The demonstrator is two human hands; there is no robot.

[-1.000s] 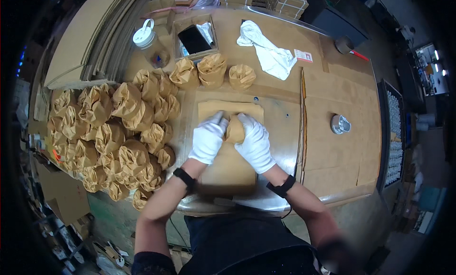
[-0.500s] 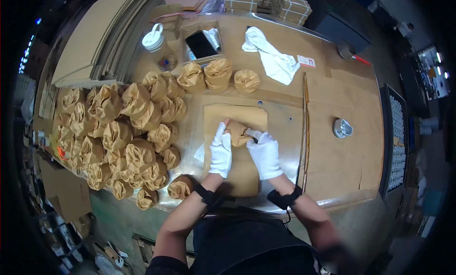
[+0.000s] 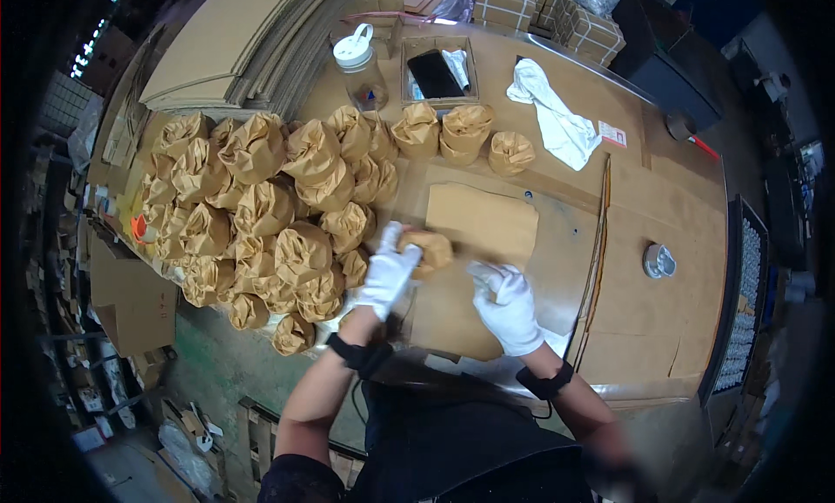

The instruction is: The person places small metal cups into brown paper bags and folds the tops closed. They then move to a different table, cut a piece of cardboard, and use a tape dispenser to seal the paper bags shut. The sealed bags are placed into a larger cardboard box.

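In my gloved left hand [image 3: 389, 273] is a small bundle wrapped in brown paper [image 3: 431, 252], gripped at its left side and slightly blurred. Apart from it, to the right, my gloved right hand [image 3: 506, 310] hovers with loosely bent fingers and no visible object in them. Flat brown paper [image 3: 483, 216] lies on the table beneath and beyond the hands. Just left of my left hand begins a crowded group of similar paper-wrapped bundles [image 3: 303, 253] with crumpled tops. My left arm and hand hide part of the near table.
Three wrapped bundles [image 3: 467, 131] stand in a row at the back. Behind them are a lidded bottle [image 3: 358, 73], a small box [image 3: 473, 84] holding a dark phone-like slab, and a white cloth [image 3: 557, 125]. Stacked cardboard [image 3: 209, 51] rises far left; a silvery roll-like object [image 3: 659, 261] sits right.
My left hand has carried the bundle left, off the middle of the paper toward the group. My right hand has let go of it and drawn away. The whole view has shifted.
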